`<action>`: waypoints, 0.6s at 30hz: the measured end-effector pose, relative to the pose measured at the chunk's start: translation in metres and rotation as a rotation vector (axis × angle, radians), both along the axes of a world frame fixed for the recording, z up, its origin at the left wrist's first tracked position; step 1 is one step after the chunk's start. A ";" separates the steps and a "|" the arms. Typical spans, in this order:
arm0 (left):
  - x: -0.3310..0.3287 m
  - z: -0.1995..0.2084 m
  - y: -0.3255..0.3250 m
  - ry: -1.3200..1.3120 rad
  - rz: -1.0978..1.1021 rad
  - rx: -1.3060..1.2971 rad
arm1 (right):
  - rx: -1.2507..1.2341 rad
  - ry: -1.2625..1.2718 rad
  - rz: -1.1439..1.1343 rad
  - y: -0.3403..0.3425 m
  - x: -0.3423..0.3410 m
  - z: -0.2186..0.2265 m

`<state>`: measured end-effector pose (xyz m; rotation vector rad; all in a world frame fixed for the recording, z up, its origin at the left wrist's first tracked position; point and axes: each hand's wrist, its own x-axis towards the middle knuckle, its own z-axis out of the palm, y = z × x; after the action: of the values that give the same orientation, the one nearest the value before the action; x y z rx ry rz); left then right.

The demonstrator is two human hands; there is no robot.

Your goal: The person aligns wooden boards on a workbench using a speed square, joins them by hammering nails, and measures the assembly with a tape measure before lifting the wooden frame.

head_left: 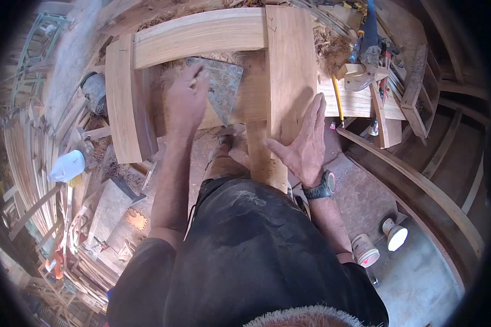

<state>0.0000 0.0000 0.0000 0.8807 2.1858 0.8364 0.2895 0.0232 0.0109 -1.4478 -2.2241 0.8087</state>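
Note:
A wooden frame of thick pale boards lies before me: a curved rail (202, 38) joins a left upright (123, 103) to a wide right upright (291, 65). My right hand (305, 139), a watch on its wrist, rests with fingers stretched out along the right upright's near part. Inside the frame my left hand (190, 98) is raised with its fingers curled, a little smeared by motion. Whatever it pinches, if anything, is hidden. Just beside it lies a mottled grey triangular plate (223, 84), its point toward me.
A blue-bladed handsaw (370, 27), a yellow pencil (338, 101) and other tools lie right of the frame among shavings. A white jug (68, 166) and stacked wood strips (30, 163) are at left. Buckets (364, 250) stand on the floor at right, near a curved wooden structure (420, 180).

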 end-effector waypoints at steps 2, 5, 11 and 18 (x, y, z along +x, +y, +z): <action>0.010 -0.008 0.015 0.203 -0.212 0.362 | 0.042 -0.058 -0.016 0.000 -0.002 0.000; 0.018 -0.004 0.047 0.445 -0.382 0.433 | 0.020 -0.178 -0.014 -0.007 -0.001 0.012; 0.001 -0.007 0.117 0.822 -0.699 0.341 | 0.078 -0.207 -0.005 -0.011 -0.001 0.004; -0.012 -0.013 0.166 0.739 -0.863 0.262 | 0.056 -0.256 0.002 -0.012 -0.009 0.011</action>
<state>-0.0118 0.1657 -0.0131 2.3195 1.8961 0.3712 0.2807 0.0109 0.0220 -1.5993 -2.4115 0.5836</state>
